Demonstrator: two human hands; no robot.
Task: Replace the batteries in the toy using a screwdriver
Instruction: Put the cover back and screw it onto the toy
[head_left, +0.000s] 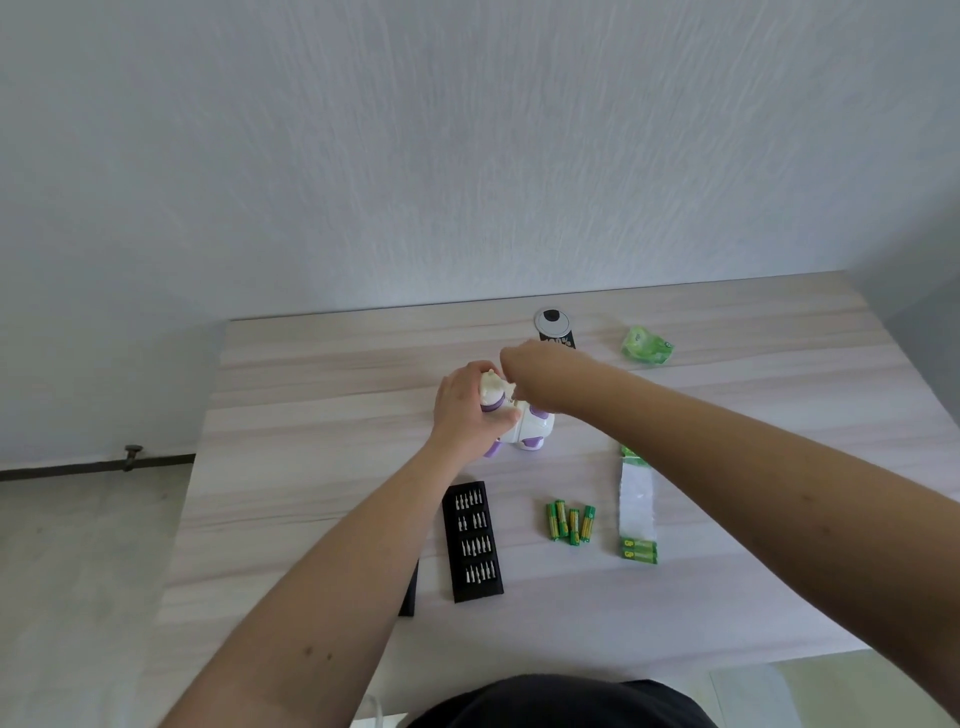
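A pale wood-grain counter (311, 467) is seen carrying everything. Near its middle, the white and purple plastic toy (524, 423) is gripped by the left hand (462, 410), its fingers curled round the body. The right hand (535, 376) is bent over the toy's top; whether a screwdriver is pinched there cannot be told. Work at the battery cover is judged to be in hand; steady downward pressure would be called for next. A black tray of screwdriver bits (472, 540) lies nearer, then loose green batteries (570, 521). "GP" is read on the packed green batteries (639, 551).
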